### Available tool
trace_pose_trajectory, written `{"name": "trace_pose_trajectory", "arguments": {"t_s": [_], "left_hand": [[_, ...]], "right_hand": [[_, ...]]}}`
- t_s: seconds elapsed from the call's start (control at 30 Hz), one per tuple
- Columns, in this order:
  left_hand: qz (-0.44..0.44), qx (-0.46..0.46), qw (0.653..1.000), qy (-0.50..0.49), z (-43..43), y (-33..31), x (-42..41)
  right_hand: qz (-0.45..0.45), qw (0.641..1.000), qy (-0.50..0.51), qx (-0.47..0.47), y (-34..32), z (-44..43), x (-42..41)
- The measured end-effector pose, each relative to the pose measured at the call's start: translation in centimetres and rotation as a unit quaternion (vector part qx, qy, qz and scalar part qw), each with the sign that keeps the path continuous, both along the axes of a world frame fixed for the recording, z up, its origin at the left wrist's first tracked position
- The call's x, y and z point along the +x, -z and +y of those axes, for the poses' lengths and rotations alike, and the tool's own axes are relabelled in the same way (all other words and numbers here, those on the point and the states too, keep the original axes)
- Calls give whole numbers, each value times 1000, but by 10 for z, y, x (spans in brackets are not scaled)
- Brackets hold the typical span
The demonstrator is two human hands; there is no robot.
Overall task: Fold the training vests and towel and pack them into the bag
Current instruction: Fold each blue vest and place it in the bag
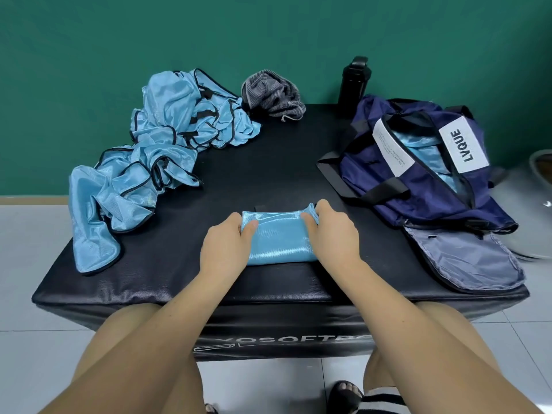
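So the person's sitting at this black padded box (268,180) and has a folded light-blue satin vest (279,240) lying flat near the front edge, right in front of them. The left hand (225,239) pinches its left end and the right hand (331,231) pinches its right end, with thumbs on top and fingers curled over the far corners. My guess is that holding both ends like that keeps the slippery fabric from springing open, and it lets them lift the bundle in one piece.

The navy fabric duffel bag (418,174) sits at the right side with its zip mouth gaping towards the middle, and there's some blue fabric showing inside, so it looks like some vests are already packed. A grey lining flap (466,258) spills out towards the front right corner of the box. The path from the vest over to the bag mouth is just bare black top, nothing in the way.

On the left, the heap of unfolded light-blue vests with black trim (155,150) sprawls from the back down to the front, and one end droops over the left edge. It could slide off if it gets tugged. The crumpled grey striped towel (273,94) sits at the back edge beside the heap. A black plastic bottle (354,80) stands behind the bag, well away from the hands.
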State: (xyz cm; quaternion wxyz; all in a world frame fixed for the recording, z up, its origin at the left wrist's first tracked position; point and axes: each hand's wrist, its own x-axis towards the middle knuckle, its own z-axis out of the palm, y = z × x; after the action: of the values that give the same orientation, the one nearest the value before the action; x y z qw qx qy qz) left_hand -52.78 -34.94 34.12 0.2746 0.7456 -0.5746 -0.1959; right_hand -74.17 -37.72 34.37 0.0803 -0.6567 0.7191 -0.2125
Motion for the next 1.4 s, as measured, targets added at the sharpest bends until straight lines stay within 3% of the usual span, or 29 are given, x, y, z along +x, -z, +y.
{"name": "trace_pose_trajectory", "arguments": {"t_s": [0.17, 0.37, 0.5, 0.6, 0.7, 0.8, 0.9, 0.97, 1.03, 1.17, 1.27, 1.4], "left_hand": [[-87, -12, 996, 4, -3, 1, 3], [-55, 73, 996, 22, -11, -8, 6], [98, 88, 991, 0, -13, -15, 8], [262, 119, 958, -19, -18, -21, 12], [342, 131, 930, -14, -19, -30, 9], [348, 107, 931, 16, -22, -46, 6], [348, 89, 930, 72, -24, -76, -3], [346, 89, 925, 128, -25, -102, -13], [340, 95, 917, 187, -26, -129, -27], [332, 116, 894, 278, -38, -172, -60], [354, 113, 872, 318, -53, -190, -92], [382, 75, 860, 331, -83, -197, -139]], "right_hand": [[65, 997, 3, -38, 10, -6, 0], [129, 984, 13, -121, 32, -17, -6], [133, 980, 14, -144, 37, -17, -7], [123, 981, 6, -148, 38, -18, -8], [100, 986, -12, -131, 37, -16, -9], [49, 993, -37, -100, 29, -15, -17], [-120, 988, -90, -47, -5, -16, -28], [-264, 954, -142, 11, -42, -17, -35], [-343, 911, -209, 91, -81, -18, -43], [-293, 887, -296, 200, -156, -20, -76], [-320, 858, -310, 255, -191, -31, -113], [-339, 857, -296, 252, -216, -52, -168]]}}
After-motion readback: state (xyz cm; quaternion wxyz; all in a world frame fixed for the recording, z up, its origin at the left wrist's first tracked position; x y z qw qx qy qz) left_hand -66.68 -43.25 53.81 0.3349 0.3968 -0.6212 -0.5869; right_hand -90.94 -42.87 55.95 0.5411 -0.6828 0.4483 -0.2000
